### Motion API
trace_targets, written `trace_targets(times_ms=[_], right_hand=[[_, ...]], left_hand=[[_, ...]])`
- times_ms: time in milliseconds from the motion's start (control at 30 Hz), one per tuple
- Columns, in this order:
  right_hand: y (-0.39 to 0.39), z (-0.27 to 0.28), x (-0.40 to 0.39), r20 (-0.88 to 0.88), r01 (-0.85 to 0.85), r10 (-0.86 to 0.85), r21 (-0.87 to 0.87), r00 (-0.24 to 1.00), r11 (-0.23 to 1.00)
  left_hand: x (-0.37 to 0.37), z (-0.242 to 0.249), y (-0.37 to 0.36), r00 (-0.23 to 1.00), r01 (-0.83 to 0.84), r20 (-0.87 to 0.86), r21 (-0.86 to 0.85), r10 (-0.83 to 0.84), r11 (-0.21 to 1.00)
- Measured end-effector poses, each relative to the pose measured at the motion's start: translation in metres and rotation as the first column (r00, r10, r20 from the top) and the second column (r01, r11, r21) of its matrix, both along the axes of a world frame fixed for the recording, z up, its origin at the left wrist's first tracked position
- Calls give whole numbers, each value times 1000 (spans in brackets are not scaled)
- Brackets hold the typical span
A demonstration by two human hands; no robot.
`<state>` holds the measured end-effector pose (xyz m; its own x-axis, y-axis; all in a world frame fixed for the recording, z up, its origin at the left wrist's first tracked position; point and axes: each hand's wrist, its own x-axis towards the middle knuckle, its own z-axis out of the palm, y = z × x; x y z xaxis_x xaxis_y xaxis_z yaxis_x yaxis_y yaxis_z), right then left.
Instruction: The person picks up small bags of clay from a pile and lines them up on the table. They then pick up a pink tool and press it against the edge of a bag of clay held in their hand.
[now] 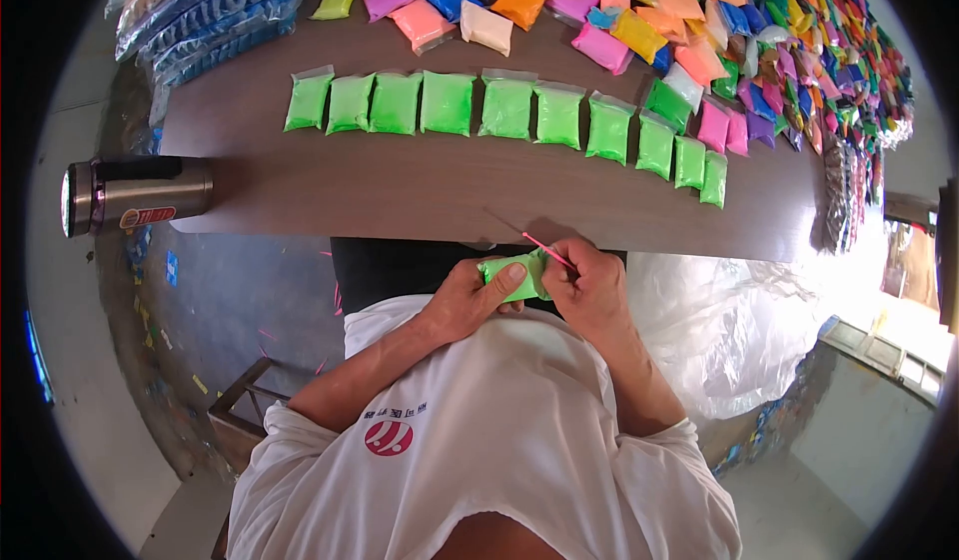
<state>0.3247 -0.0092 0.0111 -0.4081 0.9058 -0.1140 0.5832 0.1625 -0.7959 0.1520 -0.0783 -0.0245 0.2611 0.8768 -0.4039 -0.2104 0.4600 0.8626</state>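
My left hand (466, 295) is wrapped round a small bag of bright green clay (505, 277), thumb on top, close in front of my shirt. At the bag's right end my right hand (586, 282) is closed, with a thin pink stick (542, 246) gripped in it. The stick points up and left toward the table edge. My right fingertips overlap the corner of the bag and partly hide it. Beyond my hands, a row of similar green bags (447, 103) lies across the brown table (330, 195), curving down toward the right.
A steel flask (150, 196) lies on its side at the table's left edge. Colourful filled bags (519, 0) are heaped at the back and right. Stacked clear packs (215, 20) stand back left. Clear plastic sheeting (719, 330) hangs on the right below the table.
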Motion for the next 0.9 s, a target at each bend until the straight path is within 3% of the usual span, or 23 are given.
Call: trace_targets(times_ms=[200,300,333,533,667,800,900], right_hand=[[-4,7,12,103,109,-137,240,985,965],[9,9,40,-59,338,-333,101,941,936],[11,12,51,-77,344,-341,41,937,938],[-3,32,54,-218,284,-342,-256,914,924],[-16,18,32,-414,189,-355,-390,838,901],[-13,19,20,-311,111,-287,-479,906,871],[-11,11,16,-282,117,-226,-355,932,927]], left_hand=[[6,3,6,998,46,44,-11,-45,999],[7,7,6,997,57,52,-10,-57,998],[6,8,5,997,56,49,-8,-56,998],[9,5,6,997,55,53,-43,-53,998],[8,7,5,998,54,46,-31,-52,998],[7,7,4,999,32,43,-4,-31,999],[6,4,1,999,31,43,0,-31,1000]])
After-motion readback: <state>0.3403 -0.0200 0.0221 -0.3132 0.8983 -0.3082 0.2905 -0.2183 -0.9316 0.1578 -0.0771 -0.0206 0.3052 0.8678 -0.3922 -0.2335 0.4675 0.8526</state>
